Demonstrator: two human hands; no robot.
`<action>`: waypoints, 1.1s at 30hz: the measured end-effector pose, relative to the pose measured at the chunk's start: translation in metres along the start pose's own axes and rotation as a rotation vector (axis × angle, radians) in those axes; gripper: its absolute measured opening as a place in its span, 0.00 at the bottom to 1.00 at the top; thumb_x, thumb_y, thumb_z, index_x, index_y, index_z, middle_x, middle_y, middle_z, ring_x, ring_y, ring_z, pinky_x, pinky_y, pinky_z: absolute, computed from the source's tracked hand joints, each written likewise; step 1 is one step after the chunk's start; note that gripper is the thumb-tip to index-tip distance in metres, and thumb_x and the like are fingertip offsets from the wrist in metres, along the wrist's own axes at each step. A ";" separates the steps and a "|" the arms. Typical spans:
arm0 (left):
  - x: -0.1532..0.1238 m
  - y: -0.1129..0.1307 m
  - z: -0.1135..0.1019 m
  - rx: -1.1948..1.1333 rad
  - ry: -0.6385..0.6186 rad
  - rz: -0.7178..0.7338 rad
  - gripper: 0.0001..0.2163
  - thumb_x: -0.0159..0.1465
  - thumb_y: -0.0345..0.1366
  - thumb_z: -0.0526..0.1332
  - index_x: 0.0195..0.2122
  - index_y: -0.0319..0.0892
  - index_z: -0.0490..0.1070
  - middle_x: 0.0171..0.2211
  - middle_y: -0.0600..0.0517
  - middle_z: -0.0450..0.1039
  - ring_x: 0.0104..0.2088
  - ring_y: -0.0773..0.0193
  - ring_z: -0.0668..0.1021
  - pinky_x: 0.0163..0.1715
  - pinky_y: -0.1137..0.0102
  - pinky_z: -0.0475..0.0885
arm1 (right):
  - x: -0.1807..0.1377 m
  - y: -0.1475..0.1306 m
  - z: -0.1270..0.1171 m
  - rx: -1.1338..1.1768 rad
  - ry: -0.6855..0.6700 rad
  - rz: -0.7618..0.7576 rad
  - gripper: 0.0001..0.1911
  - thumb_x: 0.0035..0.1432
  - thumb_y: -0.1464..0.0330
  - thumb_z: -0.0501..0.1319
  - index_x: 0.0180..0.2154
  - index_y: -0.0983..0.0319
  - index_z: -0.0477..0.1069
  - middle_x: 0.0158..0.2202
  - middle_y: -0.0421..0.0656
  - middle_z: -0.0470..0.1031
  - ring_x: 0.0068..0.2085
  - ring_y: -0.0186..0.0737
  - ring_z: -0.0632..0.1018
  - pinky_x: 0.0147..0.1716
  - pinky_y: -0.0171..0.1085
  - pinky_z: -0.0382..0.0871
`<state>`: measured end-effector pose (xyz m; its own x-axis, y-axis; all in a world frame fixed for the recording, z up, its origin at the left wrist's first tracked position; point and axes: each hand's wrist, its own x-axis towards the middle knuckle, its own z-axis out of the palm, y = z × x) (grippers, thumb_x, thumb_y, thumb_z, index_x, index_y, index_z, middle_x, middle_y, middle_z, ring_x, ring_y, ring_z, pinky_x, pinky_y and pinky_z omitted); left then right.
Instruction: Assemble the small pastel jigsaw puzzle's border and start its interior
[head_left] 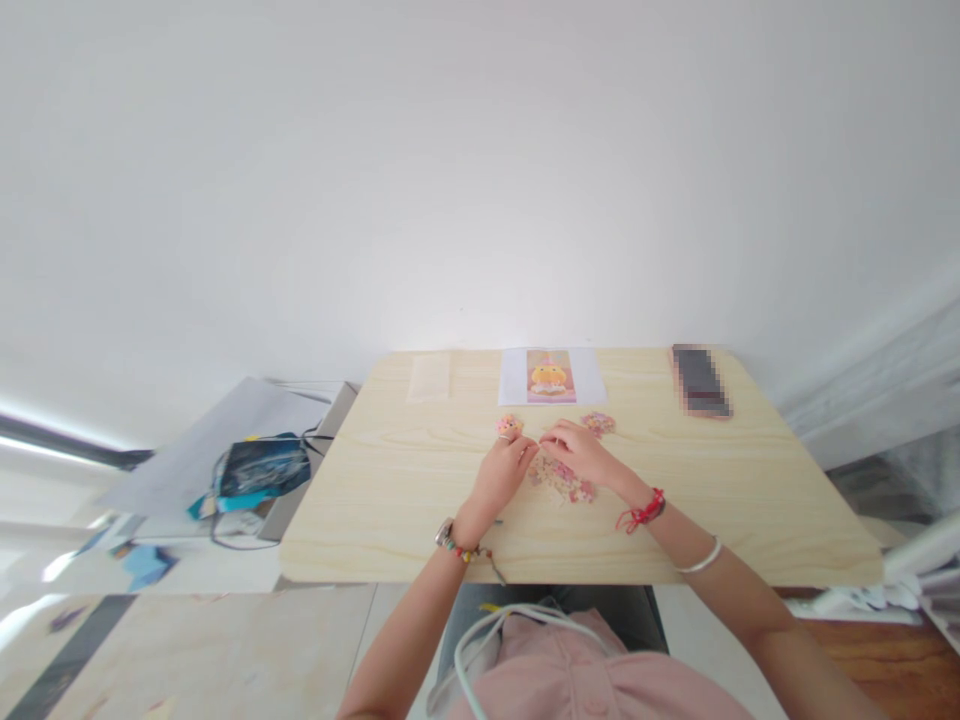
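Note:
My left hand (507,466) and my right hand (583,453) meet above the middle of the table, fingertips pinched close together. Whatever lies between those fingertips is too small to make out. Just below them spreads a loose heap of small beige and pink pieces (574,489) that look like jigsaw puzzle pieces. Beyond my right hand lies a second pile of pink and purple pieces (598,424). A small cluster of pink and yellow pieces (510,424) sits by the knuckles of my left hand, partly covered by it.
A printed sheet with an orange figure (550,376) lies at the wall side of the wooden table (360,510). To its left is a pale, translucent flat sheet (430,378). A phone (701,381) rests at the back right. Left of the table stands a dark blue bag (266,466).

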<state>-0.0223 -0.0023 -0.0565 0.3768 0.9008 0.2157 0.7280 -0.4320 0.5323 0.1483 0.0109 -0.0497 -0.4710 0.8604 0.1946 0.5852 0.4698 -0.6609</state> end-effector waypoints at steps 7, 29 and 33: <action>0.002 0.006 0.001 -0.133 0.113 0.044 0.06 0.60 0.36 0.56 0.34 0.41 0.69 0.31 0.51 0.67 0.34 0.65 0.71 0.36 0.69 0.68 | 0.000 0.016 0.011 0.446 -0.028 0.265 0.14 0.55 0.64 0.52 0.23 0.64 0.67 0.19 0.36 0.63 0.22 0.30 0.64 0.21 0.31 0.54; 0.001 0.011 -0.010 -0.071 0.174 0.123 0.06 0.59 0.37 0.58 0.36 0.43 0.69 0.34 0.51 0.65 0.39 0.63 0.71 0.40 0.67 0.68 | -0.013 -0.012 -0.024 -0.029 0.115 -0.061 0.08 0.53 0.68 0.58 0.37 0.61 0.69 0.33 0.42 0.67 0.32 0.34 0.69 0.32 0.34 0.63; 0.002 0.011 -0.007 -0.028 0.155 0.134 0.07 0.58 0.37 0.58 0.37 0.43 0.69 0.34 0.50 0.64 0.38 0.63 0.71 0.40 0.68 0.68 | -0.017 -0.011 -0.023 -0.158 0.108 -0.131 0.06 0.56 0.69 0.55 0.37 0.60 0.68 0.35 0.43 0.66 0.37 0.37 0.70 0.37 0.37 0.65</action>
<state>-0.0177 -0.0046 -0.0447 0.3747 0.8323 0.4086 0.6602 -0.5489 0.5126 0.1653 -0.0045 -0.0289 -0.4814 0.8022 0.3532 0.6237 0.5967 -0.5049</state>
